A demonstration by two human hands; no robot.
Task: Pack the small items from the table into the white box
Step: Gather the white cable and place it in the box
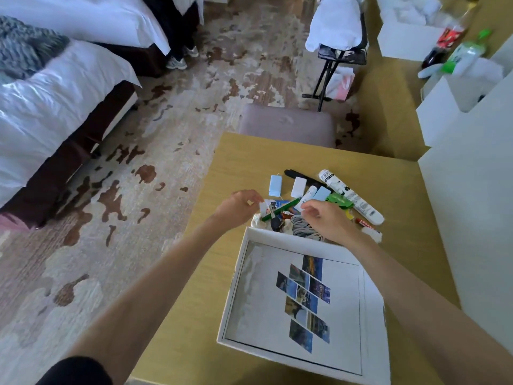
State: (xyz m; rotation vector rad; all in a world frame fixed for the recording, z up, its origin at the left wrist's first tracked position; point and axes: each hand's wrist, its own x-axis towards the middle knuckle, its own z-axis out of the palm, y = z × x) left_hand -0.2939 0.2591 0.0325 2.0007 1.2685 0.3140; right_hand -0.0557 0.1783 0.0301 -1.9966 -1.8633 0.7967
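Note:
A shallow white box (234, 290) lies on the yellow table (266, 154), with a printed sheet bearing a photo collage (305, 298) inside. Beyond its far rim sits a pile of small items: a light blue box (275, 185), a white box (298, 187), a green pen (280, 209), a grey cord (304, 227), a green packet (339, 200) and a long white tube (350, 196). My left hand (240, 208) pinches the corner of a small white packet (266, 208). Over the cord hovers my right hand (326, 219), fingers curled near the pen's tip; whether it holds anything is unclear.
A padded stool (288, 123) stands at the table's far edge. Tall white boxes (455, 112) and bottles (444, 43) crowd the right side. Beds (55, 101) line the left, with a person's shoes (177, 62) beside them. A folding rack (338, 54) holds white cloth.

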